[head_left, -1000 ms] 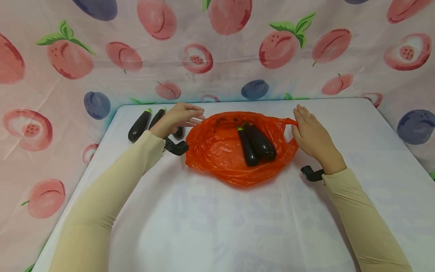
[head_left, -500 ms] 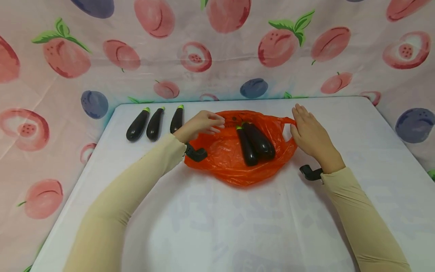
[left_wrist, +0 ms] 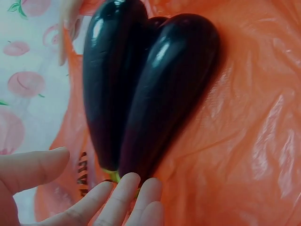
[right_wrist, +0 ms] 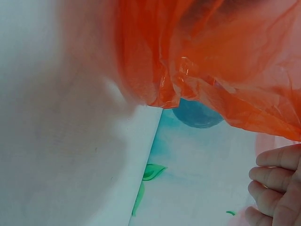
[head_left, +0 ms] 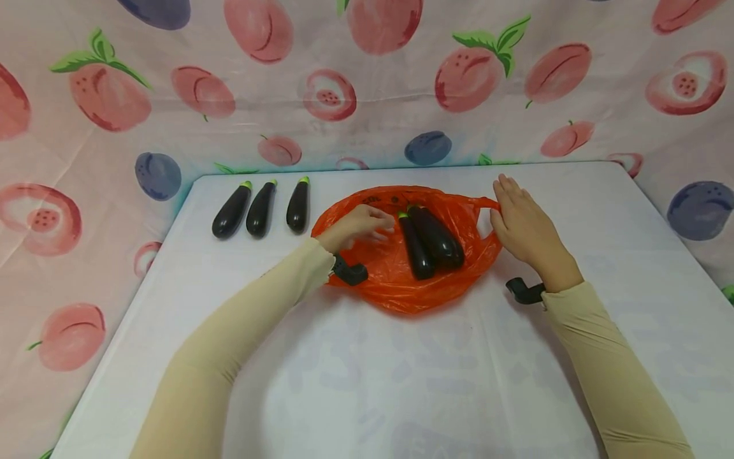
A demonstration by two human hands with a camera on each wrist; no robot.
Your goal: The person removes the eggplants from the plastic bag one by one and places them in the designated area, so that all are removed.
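Note:
An orange plastic bag (head_left: 401,305) lies spread on the table with its mouth wide. In it, two dark purple eggplants rest side by side, a slimmer one (head_left: 417,248) and a fatter one (head_left: 440,239). My left hand (head_left: 357,228) hovers over the bag's left part, fingers loosely spread and holding nothing. In the left wrist view its fingertips (left_wrist: 127,183) appear near the green stem ends. At the bag's right side, my right hand (head_left: 527,233) keeps its fingers straight, its thumb side against the bag's handle (head_left: 487,204).
Three more eggplants stand apart at the table's back left: the left one (head_left: 231,211), the middle one (head_left: 260,211) and the right one (head_left: 297,207). A fruit-printed cloth (head_left: 378,83) hangs behind the white table (head_left: 367,382). Each wrist wears a black camera mount.
My left hand has moved right, from beside the eggplants at the back left to over the bag, uncovering those eggplants. My right hand and the bag have stayed about still.

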